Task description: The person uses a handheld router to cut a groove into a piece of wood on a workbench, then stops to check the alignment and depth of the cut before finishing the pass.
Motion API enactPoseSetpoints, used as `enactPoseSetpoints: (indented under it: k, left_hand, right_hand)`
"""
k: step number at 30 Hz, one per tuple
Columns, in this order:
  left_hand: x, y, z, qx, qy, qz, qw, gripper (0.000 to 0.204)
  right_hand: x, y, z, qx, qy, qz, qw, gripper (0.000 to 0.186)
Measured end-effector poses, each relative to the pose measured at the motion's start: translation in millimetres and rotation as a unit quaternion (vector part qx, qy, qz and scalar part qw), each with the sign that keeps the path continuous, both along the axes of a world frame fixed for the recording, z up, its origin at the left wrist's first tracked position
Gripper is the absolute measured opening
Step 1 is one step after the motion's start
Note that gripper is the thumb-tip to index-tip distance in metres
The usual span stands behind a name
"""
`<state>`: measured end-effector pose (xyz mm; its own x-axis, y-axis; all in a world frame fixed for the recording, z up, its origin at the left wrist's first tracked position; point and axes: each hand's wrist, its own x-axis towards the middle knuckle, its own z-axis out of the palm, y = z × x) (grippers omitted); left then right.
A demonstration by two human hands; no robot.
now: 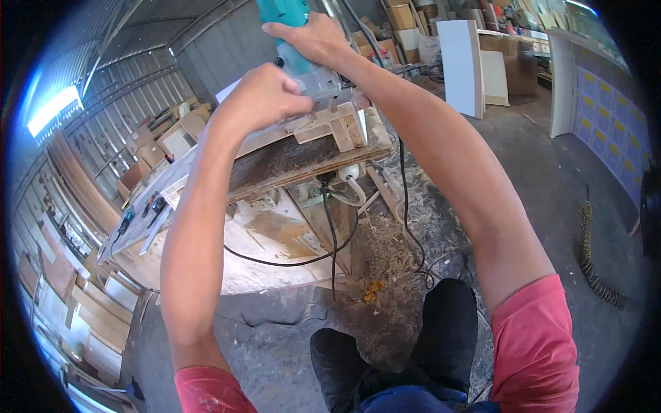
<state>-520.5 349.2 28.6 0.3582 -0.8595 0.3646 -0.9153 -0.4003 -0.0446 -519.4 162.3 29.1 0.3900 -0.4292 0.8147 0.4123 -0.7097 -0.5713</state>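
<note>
A teal and grey power tool [292, 38] stands on the edge of a wooden workbench [289, 162]. My right hand [313, 38] wraps over its teal upper body. My left hand [265, 96] is closed in a fist against the tool's grey base, beside a small wooden jig block [341, 124] on the bench edge. Whether the left hand grips the base or a workpiece under it is hidden. Black cables [406, 206] hang from the bench down to the floor.
Small hand tools [148, 210] lie on the bench's left end. White panels [461, 65] lean at the back right, a white door panel [561, 82] further right. Stacked boards [96, 310] fill the left wall. Sawdust [385, 255] covers the floor by my shoes [337, 365].
</note>
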Motion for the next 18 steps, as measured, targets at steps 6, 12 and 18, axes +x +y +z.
enactPoseSetpoints:
  k: [6, 12, 18]
  left_hand:
    - [-15, -34, 30, 0.115, 0.074, 0.087, 0.987, 0.023]
    - [-19, -64, 41, 0.228, 0.057, 0.225, 0.946, 0.025]
    - [-35, -70, 39, 0.308, -0.014, 0.203, 0.929, 0.031]
  right_hand:
    - [-3, -1, -4, -0.031, -0.049, -0.020, 0.998, 0.069]
    - [-7, 3, -4, 0.016, -0.069, 0.071, 0.995, 0.062]
    - [-7, 5, -5, 0.047, -0.059, 0.120, 0.990, 0.057]
